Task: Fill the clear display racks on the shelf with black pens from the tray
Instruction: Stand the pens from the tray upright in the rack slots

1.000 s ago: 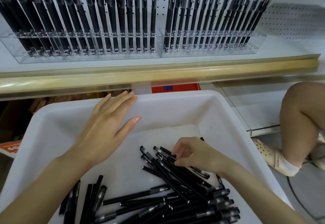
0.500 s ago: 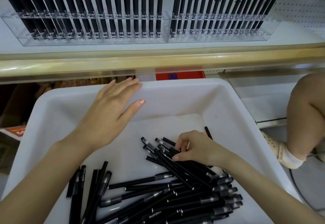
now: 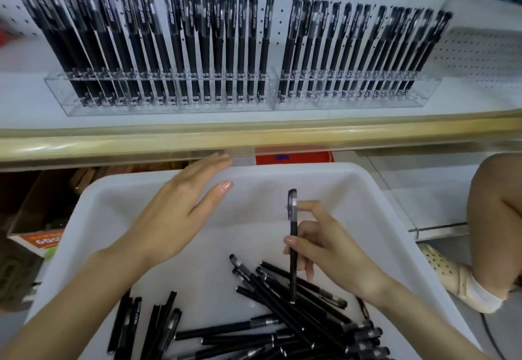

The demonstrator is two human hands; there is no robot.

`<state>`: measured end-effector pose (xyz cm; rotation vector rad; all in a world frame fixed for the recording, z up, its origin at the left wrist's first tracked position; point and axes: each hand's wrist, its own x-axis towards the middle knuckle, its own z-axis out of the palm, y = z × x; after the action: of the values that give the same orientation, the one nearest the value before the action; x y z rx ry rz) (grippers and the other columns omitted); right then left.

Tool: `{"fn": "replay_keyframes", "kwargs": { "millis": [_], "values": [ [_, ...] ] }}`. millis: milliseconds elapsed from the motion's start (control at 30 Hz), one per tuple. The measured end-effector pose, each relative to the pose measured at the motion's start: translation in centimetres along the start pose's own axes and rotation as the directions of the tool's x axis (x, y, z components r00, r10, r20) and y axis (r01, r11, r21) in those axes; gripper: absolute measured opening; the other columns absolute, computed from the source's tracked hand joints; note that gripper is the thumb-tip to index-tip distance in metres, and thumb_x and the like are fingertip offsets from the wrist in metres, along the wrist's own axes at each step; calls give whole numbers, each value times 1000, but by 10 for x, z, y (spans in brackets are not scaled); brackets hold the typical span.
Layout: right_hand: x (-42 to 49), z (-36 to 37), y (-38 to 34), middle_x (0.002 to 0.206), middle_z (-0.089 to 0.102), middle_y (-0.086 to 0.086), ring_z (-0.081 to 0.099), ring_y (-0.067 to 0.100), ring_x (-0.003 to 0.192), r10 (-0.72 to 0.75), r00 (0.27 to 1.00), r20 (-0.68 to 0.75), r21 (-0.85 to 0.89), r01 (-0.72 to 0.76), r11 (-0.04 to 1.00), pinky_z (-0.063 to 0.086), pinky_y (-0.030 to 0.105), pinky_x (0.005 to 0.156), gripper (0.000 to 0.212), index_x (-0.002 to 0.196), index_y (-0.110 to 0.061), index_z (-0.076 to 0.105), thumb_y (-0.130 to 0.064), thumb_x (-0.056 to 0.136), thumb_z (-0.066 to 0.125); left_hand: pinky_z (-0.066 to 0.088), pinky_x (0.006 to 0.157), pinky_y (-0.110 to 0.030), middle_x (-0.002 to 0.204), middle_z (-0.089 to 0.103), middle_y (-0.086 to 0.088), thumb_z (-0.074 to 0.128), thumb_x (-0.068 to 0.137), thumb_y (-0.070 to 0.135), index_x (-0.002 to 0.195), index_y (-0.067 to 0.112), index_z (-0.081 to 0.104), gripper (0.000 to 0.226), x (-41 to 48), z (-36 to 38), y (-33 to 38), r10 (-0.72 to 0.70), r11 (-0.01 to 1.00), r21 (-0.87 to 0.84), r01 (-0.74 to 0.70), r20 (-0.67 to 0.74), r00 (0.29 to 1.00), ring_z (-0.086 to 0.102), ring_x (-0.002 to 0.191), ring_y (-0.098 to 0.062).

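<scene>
One pen [image 3: 293,235] stands pinched in right hand [image 3: 324,249]; left hand [image 3: 175,218] flat, unclenched.

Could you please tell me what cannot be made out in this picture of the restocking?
All in the head view:
- Free slots in the clear racks: standing pens and blur mask them.
- Print on the held pen in the right hand: too small and blurred.
- Loose pens in the tray: pile cut off by the bottom edge.
- Space under the shelf: dark, partly behind the left hand.
</scene>
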<state>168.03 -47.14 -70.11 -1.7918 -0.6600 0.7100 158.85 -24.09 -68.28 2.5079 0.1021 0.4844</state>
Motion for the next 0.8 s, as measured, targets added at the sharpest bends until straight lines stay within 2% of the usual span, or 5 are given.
{"fn": "replay_keyframes", "kwargs": {
  "millis": [200, 400, 567, 700, 800],
  "values": [
    [12, -37, -47, 74, 65, 8, 63, 25, 59, -186, 982, -5, -6, 186, 982, 52, 29, 54, 85, 139, -52, 17, 2, 90, 60, 12, 113, -14, 144, 45, 10, 28, 99, 52, 138, 23, 49, 53, 28, -28, 23, 244, 919, 296, -261, 93, 965, 27, 137, 2],
    [38, -85, -119, 68, 50, 1, 54, 9, 58, -532, 843, -78, -342, 479, 809, 43, 21, 54, 50, 130, -38, 43, -10, 92, 60, 8, 113, -12, 150, 30, 19, 17, 93, 65, 144, 35, 37, 62, 76, -60, 46, 279, 903, 340, -263, 2, 960, 22, 138, 6],
    [63, -118, -168, 67, 60, 0, 57, 7, 53, -591, 800, -104, -428, 500, 752, 43, 21, 49, 31, 120, -30, 51, -18, 93, 59, 15, 109, -30, 148, 37, 13, 14, 92, 63, 143, 29, 40, 67, 109, -56, 69, 276, 840, 464, -282, 83, 958, 35, 130, 2],
    [89, -134, -185, 67, 59, 3, 57, 6, 51, -604, 762, -235, -423, 479, 769, 44, 27, 48, 29, 116, -19, 40, -16, 94, 58, 32, 98, -25, 129, 61, 5, 25, 94, 56, 128, 23, 58, 58, 128, -36, 71, 199, 755, 590, -285, 208, 958, 60, 115, -7],
    [111, -141, -190, 66, 61, 5, 54, 8, 46, -585, 741, -329, -365, 471, 803, 43, 20, 47, 20, 106, -14, 38, -14, 96, 56, 26, 107, -30, 146, 42, 2, 20, 96, 57, 140, 21, 44, 62, 136, -23, 68, 161, 766, 599, -234, 175, 971, 46, 130, -9]
  ]
}}
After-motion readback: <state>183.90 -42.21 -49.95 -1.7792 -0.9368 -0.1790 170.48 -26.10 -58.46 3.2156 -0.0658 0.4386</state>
